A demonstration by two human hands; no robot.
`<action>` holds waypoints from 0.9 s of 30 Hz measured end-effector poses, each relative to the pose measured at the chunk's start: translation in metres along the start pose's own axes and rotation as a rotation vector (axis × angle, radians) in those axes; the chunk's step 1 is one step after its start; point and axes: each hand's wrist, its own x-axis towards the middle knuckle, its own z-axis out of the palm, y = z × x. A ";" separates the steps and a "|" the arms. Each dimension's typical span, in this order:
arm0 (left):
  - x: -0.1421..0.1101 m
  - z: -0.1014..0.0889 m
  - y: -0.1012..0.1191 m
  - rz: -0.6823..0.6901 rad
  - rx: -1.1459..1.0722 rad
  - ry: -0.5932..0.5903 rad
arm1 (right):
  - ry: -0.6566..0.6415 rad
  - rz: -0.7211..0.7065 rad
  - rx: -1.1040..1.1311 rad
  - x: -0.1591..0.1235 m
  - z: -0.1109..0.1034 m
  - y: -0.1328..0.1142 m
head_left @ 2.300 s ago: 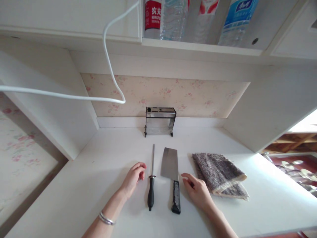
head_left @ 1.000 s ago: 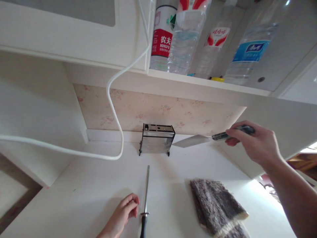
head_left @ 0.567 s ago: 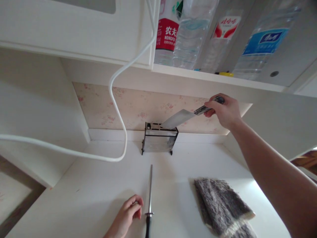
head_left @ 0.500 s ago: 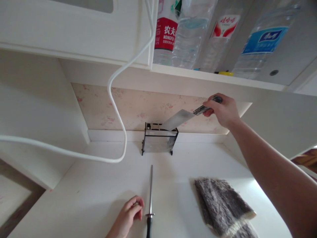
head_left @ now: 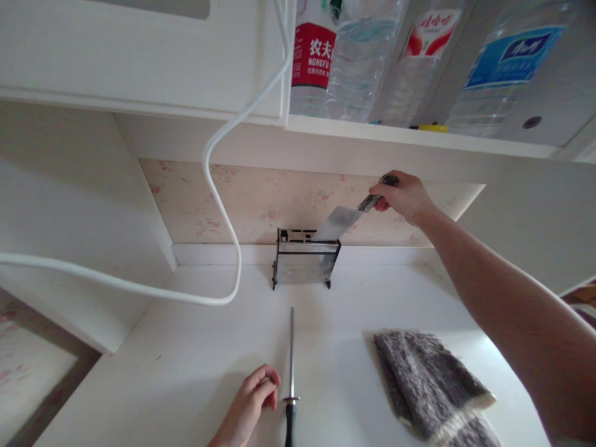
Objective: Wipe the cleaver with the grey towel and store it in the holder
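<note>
The right hand (head_left: 407, 195) is clamped on the black handle of a cleaver (head_left: 341, 222), thumb and fingers wrapped round it. Its bare forearm enters from four o'clock in the view and slants up toward ten, ending in a bent wrist above the counter (head_left: 209, 347). The handle points to two o'clock and the blade slopes down to about eight, its lower end at the right half of the slotted top of a knife rack (head_left: 298, 264); how deep the blade sits, I cannot tell.

The left hand (head_left: 256, 394), at six to seven o'clock, is loosely curled, with the thumb beside the bent index finger; whether their tips meet, I cannot tell. It lies just beside a honing steel (head_left: 290, 422), at nine o'clock from its guard and apart from it. The steel's rod points to twelve, and the bottom edge of the view cuts off its black handle.

The rack stands upright near the wall, with a clear front panel and black end frames. At one o'clock, an open cupboard compartment (head_left: 419, 138) holds a red-labelled Nongfu bottle (head_left: 313, 56), a clear bottle (head_left: 361, 68), a bottle with a red-and-white label (head_left: 431, 34) and a blue-labelled one (head_left: 514, 59). A folded grey-brown towel (head_left: 428, 379) lies at five o'clock. A white cable (head_left: 207, 164) hangs across the view from nine to twelve.
</note>
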 end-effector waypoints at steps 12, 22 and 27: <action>0.000 0.002 -0.029 0.350 0.477 0.078 | -0.209 0.033 -0.055 -0.039 0.113 0.023; -0.013 0.005 -0.015 1.345 1.635 0.102 | -0.277 0.041 0.192 -0.098 0.113 0.047; -0.019 0.008 0.019 1.007 1.521 -0.347 | -0.372 0.251 0.437 -0.189 0.121 0.097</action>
